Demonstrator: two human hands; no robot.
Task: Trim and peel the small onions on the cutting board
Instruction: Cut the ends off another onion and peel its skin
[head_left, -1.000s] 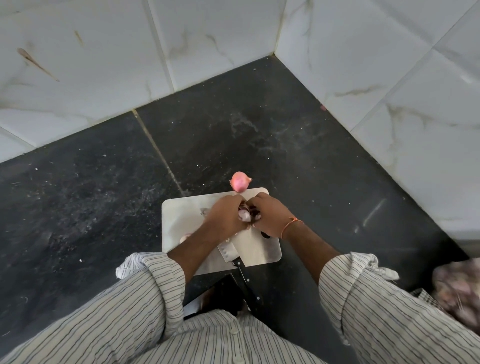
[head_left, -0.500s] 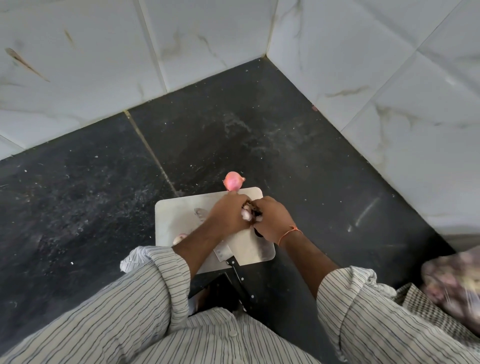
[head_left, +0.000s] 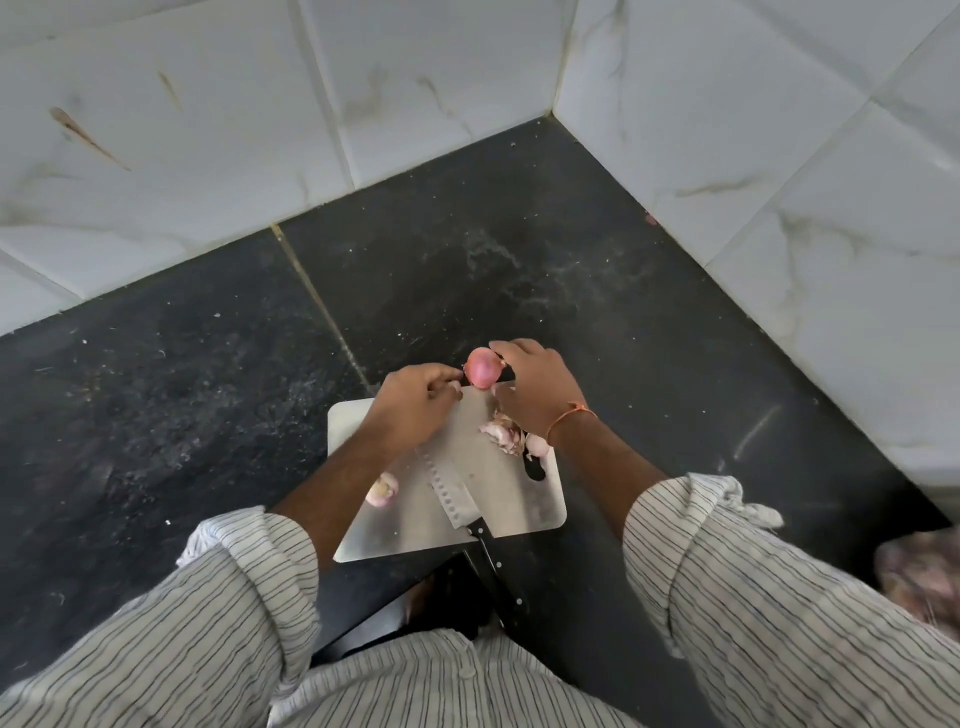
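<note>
A steel cutting board (head_left: 519, 499) lies on the dark counter. An unpeeled pink onion (head_left: 482, 373) sits at its far edge. My right hand (head_left: 537, 389) curls round that onion, index finger over its top and thumb below. Just left of it, my left hand (head_left: 415, 402) has its fingers curled and pinches a small pale onion bit (head_left: 455, 385) at the fingertips. A heap of peels (head_left: 501, 434) and a peeled small onion (head_left: 537, 446) lie by my right wrist. Another small onion (head_left: 383, 489) rests beside my left forearm.
A knife (head_left: 451, 493) lies flat on the board, its black handle (head_left: 496, 569) hanging over the near edge towards me. White tiled walls meet in a corner behind the counter (head_left: 208, 389). A blurred bag of onions (head_left: 919, 577) sits at the far right.
My hands, which were together peeling a small onion over the board's middle, have parted and moved to the far edge. Peels and a peeled onion now lie on the board; my right hand has taken the pink onion.
</note>
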